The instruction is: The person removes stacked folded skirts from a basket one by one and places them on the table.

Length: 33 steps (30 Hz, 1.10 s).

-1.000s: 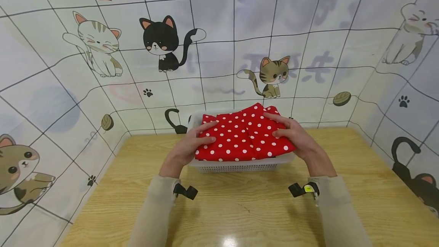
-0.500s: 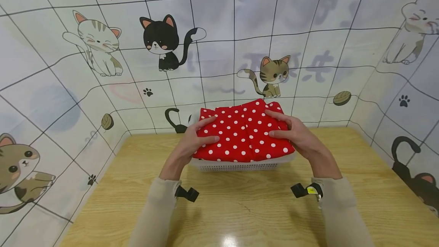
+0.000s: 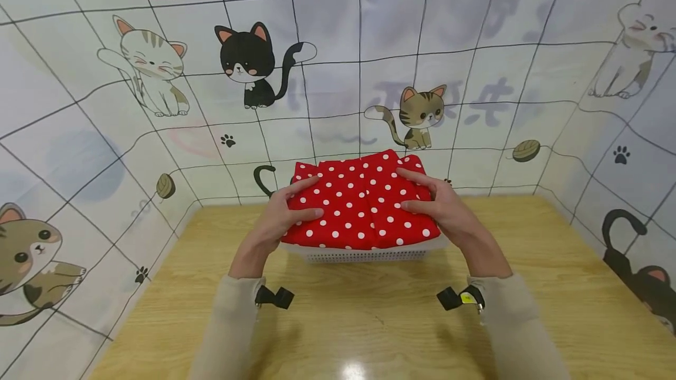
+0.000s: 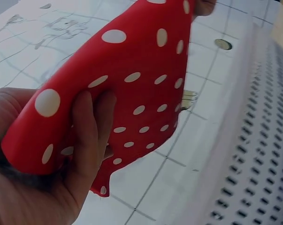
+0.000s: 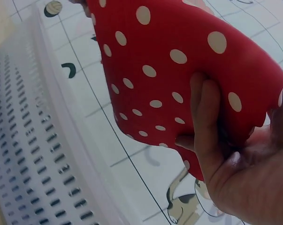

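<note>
A folded red cloth with white polka dots (image 3: 345, 207) is held up by both hands over a white plastic basket (image 3: 364, 256). My left hand (image 3: 276, 216) grips its left end, thumb and fingers on opposite faces. At the right end my right hand (image 3: 446, 207) grips it in the same way. In the left wrist view the cloth (image 4: 141, 56) slants above the basket's perforated side (image 4: 258, 145). From the right wrist the raised cloth (image 5: 155, 51) also shows apart from the basket wall (image 5: 33, 136). The cloth hides most of the basket's inside in the head view.
The basket stands on a light wooden table (image 3: 359, 315), near its back edge. Close behind rises a white wall covering (image 3: 338, 92) printed with cartoon cats and a grid, which also runs along both sides.
Both hands have lifted the polka-dot cloth up from the basket and shifted it a little to the left. The basket stays in place.
</note>
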{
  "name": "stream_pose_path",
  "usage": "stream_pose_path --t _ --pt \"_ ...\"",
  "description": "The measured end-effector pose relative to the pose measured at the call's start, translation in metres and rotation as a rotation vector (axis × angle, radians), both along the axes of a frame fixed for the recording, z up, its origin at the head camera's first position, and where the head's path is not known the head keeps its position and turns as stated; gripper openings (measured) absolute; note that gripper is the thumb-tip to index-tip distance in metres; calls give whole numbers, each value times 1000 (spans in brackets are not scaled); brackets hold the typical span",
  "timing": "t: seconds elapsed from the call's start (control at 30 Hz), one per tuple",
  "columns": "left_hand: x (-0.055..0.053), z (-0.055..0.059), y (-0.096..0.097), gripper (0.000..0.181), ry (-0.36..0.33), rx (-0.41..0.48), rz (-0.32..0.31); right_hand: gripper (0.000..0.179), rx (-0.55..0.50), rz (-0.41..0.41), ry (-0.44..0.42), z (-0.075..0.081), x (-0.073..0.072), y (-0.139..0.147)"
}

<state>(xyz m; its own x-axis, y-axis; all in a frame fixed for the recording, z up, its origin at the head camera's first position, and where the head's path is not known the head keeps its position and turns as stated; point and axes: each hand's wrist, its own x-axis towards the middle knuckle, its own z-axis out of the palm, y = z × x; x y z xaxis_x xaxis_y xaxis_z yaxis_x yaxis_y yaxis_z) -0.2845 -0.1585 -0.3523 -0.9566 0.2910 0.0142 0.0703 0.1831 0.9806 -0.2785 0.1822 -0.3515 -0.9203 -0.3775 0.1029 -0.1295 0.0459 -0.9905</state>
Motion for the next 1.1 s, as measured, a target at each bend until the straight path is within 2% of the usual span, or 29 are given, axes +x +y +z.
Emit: stream_pose_path --t 0.13,0.3,0.47,0.63,0.77,0.93,1.1 --pt "2 2 -14 73 -21 -10 28 72 20 -44 15 -2 1 -17" --pt "4 -4 -44 73 -50 -35 39 74 76 -69 39 -7 -1 -49" --pt "4 -3 -79 73 -36 -55 33 75 81 -49 0 -9 -3 -83" --pt "4 4 -118 73 -32 -112 75 76 62 -32 -34 -7 -12 -127" --pt "5 4 -153 73 -55 -153 106 79 50 4 -67 -6 -18 -161" --pt "8 -2 -197 70 -101 -143 143 77 106 34 -96 -8 -21 -203" --pt "8 -14 -230 70 -156 -118 179 65 174 22 -68 -14 -16 -237"
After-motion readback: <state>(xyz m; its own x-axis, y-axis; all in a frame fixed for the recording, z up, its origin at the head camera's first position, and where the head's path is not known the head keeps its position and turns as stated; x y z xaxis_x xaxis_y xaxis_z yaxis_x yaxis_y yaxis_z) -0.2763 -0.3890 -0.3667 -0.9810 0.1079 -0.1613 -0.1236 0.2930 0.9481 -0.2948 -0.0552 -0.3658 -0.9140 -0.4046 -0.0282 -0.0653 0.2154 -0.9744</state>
